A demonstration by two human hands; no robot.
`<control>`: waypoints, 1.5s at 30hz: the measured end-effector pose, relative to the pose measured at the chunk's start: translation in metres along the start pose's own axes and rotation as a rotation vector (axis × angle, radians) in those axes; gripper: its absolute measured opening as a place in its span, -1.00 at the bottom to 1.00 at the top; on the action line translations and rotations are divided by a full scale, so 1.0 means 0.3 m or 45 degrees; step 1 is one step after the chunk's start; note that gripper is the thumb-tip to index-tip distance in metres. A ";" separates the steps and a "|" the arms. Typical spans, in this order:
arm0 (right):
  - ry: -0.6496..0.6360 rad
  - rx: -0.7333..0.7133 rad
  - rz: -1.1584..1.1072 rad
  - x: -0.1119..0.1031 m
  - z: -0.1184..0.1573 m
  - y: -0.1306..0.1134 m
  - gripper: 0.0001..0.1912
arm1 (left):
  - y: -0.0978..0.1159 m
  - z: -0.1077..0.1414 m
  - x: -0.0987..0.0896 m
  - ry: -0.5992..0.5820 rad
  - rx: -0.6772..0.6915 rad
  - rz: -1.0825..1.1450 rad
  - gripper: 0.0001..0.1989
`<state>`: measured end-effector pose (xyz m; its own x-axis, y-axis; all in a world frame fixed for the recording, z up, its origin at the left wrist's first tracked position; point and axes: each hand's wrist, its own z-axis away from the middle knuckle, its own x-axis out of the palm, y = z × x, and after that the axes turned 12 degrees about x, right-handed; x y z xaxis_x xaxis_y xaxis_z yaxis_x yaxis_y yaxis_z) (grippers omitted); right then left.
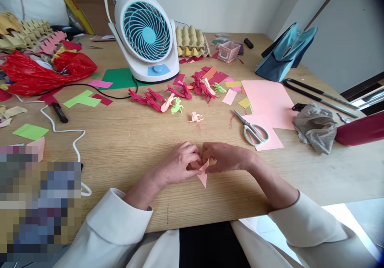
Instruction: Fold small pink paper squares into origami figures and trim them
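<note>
Between my two hands is a small folded piece of light pink paper (pixel 203 179), its pointed end hanging down toward me. My left hand (pixel 182 162) pinches it from the left, fingers bent. From the right, my right hand (pixel 222 157) closes on the same paper, with curled fingers hiding part of the folds. Just beyond the hands sits a pale pink folded paper figure (pixel 195 117). Farther back lies a row of folded figures, mostly dark red (pixel 153 99), with a few pale pink and light green ones. White-handled scissors (pixel 254 133) rest on pink paper to the right.
A white and blue fan (pixel 147 36) stands at the back, near egg trays (pixel 192 40). Large pink sheets (pixel 267 100), a crumpled grey cloth (pixel 316 126) and a red cylinder (pixel 360 130) are on the right. A white cable (pixel 64 131), marker (pixel 59 113) and red plastic bag (pixel 33 76) lie left.
</note>
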<state>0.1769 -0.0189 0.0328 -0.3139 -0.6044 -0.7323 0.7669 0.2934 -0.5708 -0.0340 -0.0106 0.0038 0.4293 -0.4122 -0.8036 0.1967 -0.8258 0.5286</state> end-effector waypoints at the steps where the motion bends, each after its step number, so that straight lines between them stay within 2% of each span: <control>1: -0.014 0.022 0.021 -0.007 -0.002 -0.008 -0.92 | 0.000 0.000 -0.001 -0.002 0.001 0.003 -0.83; 6: -0.048 0.108 0.106 -0.016 -0.004 -0.029 -0.92 | 0.001 -0.001 0.000 -0.023 -0.011 -0.031 -0.83; 12: 0.021 0.178 0.108 -0.005 0.008 0.010 -0.88 | -0.011 0.006 0.012 -0.018 -0.029 -0.113 -0.86; 18: 0.059 0.249 0.139 -0.026 0.032 0.020 -0.93 | -0.019 0.008 0.020 0.012 -0.041 -0.160 -0.87; 27: 0.212 0.235 0.250 0.031 0.024 -0.016 -0.62 | 0.007 -0.002 0.017 0.025 -0.140 -0.169 -0.86; 32: 0.243 0.257 0.267 0.033 0.033 -0.015 -0.55 | 0.023 -0.003 0.031 0.035 -0.167 -0.212 -0.84; 34: 0.267 0.255 0.270 0.025 0.041 -0.011 -0.58 | 0.035 -0.008 0.050 0.077 -0.172 -0.253 -0.84; 39: 0.245 0.191 0.195 0.018 0.054 0.009 -0.81 | 0.058 -0.020 0.097 0.200 -0.235 -0.314 -0.84; 45: 0.194 0.247 0.092 0.011 0.055 0.008 -0.82 | 0.046 0.002 0.080 0.214 -0.284 -0.229 -0.90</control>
<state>0.1869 -0.0325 0.0350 -0.3239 -0.4641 -0.8244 0.8788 0.1751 -0.4438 -0.0215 -0.0321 -0.0084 0.5056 -0.1826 -0.8432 0.4629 -0.7673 0.4438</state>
